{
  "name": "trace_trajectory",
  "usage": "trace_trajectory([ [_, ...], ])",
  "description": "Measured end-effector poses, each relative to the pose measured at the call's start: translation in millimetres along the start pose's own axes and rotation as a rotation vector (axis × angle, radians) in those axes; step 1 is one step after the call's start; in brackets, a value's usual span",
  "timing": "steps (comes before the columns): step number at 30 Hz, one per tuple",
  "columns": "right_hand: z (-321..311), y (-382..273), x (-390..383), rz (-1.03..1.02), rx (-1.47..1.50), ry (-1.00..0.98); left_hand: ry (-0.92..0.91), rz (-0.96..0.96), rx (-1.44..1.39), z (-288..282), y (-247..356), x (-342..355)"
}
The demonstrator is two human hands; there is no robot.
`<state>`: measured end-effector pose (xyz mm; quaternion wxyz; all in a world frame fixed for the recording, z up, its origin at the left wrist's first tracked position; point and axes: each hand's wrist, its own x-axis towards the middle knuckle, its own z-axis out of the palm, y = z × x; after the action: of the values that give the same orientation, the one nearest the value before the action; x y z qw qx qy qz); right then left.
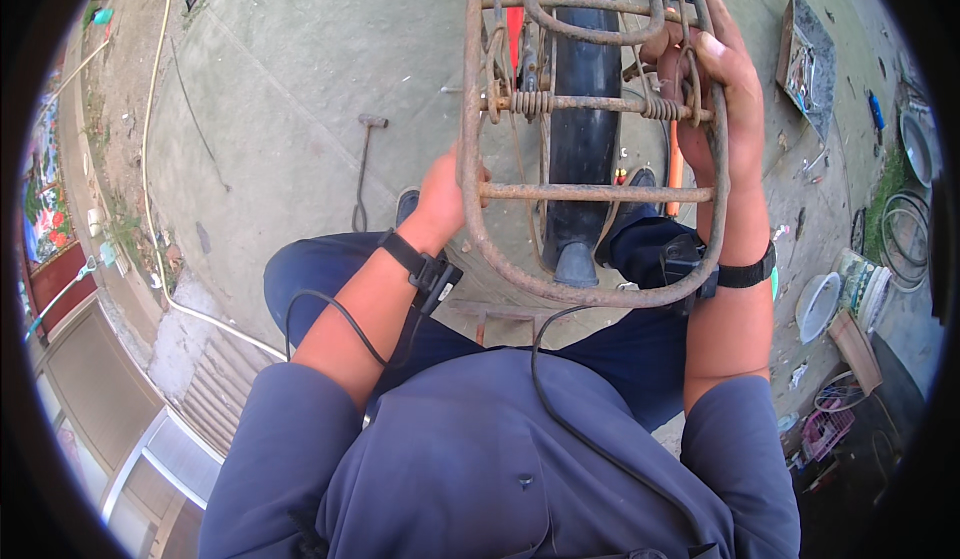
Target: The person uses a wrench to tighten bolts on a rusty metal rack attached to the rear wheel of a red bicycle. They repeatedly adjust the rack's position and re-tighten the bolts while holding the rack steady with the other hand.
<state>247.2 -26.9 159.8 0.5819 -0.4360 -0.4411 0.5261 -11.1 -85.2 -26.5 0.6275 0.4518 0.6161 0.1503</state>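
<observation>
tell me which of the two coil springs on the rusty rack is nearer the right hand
The right coil spring on the rusty rack, close to the right hand; the left coil spring sits farther away, toward the rack's left side.

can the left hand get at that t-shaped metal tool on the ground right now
Probably yes: the tool lies on the ground left of the left hand, with nothing seen between them, though the hand would first need to leave the rusty rack.
</observation>
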Motion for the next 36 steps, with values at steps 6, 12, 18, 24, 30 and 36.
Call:
trace_trajectory([
  [6, -2.5, -1.2, -6.0, 0.018, -0.011, 0.04, 0.049, 0.301, 0.468, -6.6, 31.2, 18.5],
  [12, -16.1, 14.6, -4.7, 0.06, -0.053, 0.07, -0.025, 0.356, 0.636, -12.7, 43.7, 35.2],
  [18, -12.5, 6.3, -2.6, 0.054, -0.066, 0.07, -0.299, 0.426, 0.781, -25.6, 60.5, 47.0],
  [24, 10.6, 9.5, -3.2, -0.057, 0.021, 0.129, -0.01, 0.368, 0.77, 1.6, 47.9, 42.5],
  [30, 5.3, -8.3, 4.2, 0.03, 0.12, -0.067, 0.173, 0.285, 0.793, 35.8, -15.5, 35.7],
  [36, 13.5, -0.9, 0.1, -0.01, -0.003, 0.165, -0.09, 0.297, 0.756, 48.9, -75.7, 83.7],
])
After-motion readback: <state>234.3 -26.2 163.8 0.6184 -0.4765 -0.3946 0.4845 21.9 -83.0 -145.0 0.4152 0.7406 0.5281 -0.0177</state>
